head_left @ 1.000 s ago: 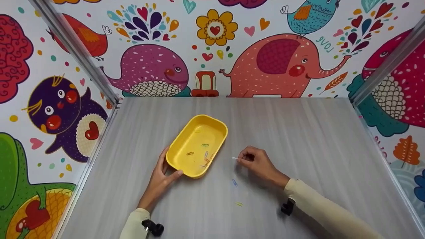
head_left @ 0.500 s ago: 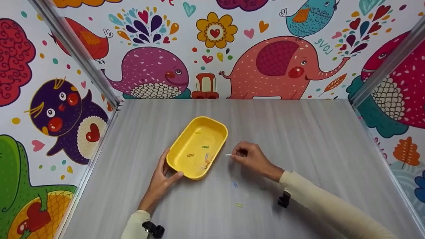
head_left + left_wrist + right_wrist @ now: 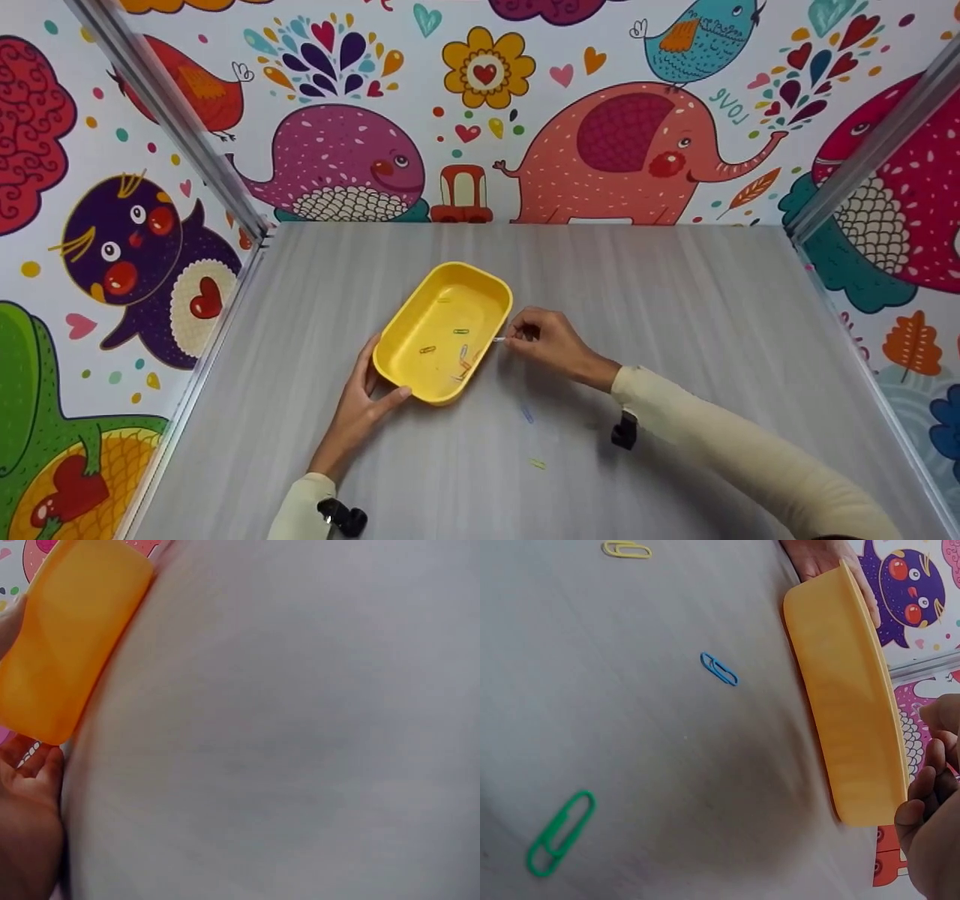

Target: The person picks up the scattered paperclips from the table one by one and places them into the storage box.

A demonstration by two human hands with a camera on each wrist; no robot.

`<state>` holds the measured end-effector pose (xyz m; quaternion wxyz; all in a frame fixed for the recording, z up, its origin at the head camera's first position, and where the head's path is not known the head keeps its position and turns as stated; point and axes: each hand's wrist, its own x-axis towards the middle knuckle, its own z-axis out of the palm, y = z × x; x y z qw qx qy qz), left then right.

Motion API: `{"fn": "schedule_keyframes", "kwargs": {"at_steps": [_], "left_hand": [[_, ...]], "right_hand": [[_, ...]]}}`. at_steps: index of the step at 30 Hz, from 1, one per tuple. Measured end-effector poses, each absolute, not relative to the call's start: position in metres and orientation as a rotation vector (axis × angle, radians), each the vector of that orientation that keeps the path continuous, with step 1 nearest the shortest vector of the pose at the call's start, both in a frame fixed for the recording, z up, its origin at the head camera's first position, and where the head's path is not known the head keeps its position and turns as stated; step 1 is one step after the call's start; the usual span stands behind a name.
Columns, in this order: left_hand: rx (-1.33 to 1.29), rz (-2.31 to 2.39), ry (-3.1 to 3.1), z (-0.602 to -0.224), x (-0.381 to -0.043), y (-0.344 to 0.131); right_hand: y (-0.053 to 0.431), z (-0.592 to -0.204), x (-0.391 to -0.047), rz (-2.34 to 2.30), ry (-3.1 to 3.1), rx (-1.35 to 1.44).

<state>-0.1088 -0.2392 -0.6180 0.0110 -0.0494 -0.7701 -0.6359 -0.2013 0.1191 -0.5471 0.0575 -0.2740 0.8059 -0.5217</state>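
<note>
A yellow plastic tray (image 3: pixel 405 341) stands slantwise on the table, with several coloured paper clips inside, among them a green paper clip (image 3: pixel 460 331). My left hand (image 3: pixel 358 409) holds the tray's near left corner, thumb on the near side and fingers along the left side. At the tray's right rim, my right hand (image 3: pixel 551 345) pinches a small whitish paper clip (image 3: pixel 499 340) between thumb and fingertips. On the table lie a blue paper clip (image 3: pixel 719 669), a yellow paper clip (image 3: pixel 627 550) and another green paper clip (image 3: pixel 561 832).
The grey wood-grain table (image 3: pixel 660 300) is bounded by printed cartoon walls (image 3: pixel 480 135) at the back and sides. Metal rails run along the corners, including the left rail (image 3: pixel 172 120). Black wrist cameras sit on both sleeves.
My right hand has moved left and away from me, bringing the whitish paper clip up to the tray's right rim. The left hand and the tray have stayed in place.
</note>
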Motion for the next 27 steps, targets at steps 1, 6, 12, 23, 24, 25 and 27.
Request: {"fn": "schedule_keyframes", "kwargs": {"at_steps": [1, 6, 12, 23, 24, 25, 27], "left_hand": [[-0.155, -1.985, -2.402, -0.617, -0.109, -0.240], [-0.157, -1.991, -2.400, -0.614, -0.110, -0.241], [-0.149, -1.988, -2.413, -0.614, -0.111, -0.242], [-0.136, -2.007, -2.403, -0.617, -0.108, -0.241], [-0.135, -2.007, -2.404, -0.617, -0.108, -0.240], [-0.133, -2.007, -2.405, -0.617, -0.109, -0.240], [-0.134, -2.002, -2.409, -0.617, -0.109, -0.239]], "right_hand": [[0.117, -0.546, -0.203, -1.578, 2.438, -0.826], [0.110, -0.540, -0.213, -1.542, 2.435, -0.830], [0.102, -0.538, -0.222, -1.465, 2.417, -0.854], [0.083, -0.534, -0.234, -1.387, 2.362, -0.812], [0.082, -0.533, -0.234, -1.381, 2.364, -0.800], [0.081, -0.532, -0.235, -1.378, 2.362, -0.787], [0.079, -0.530, -0.237, -1.368, 2.364, -0.771]]}}
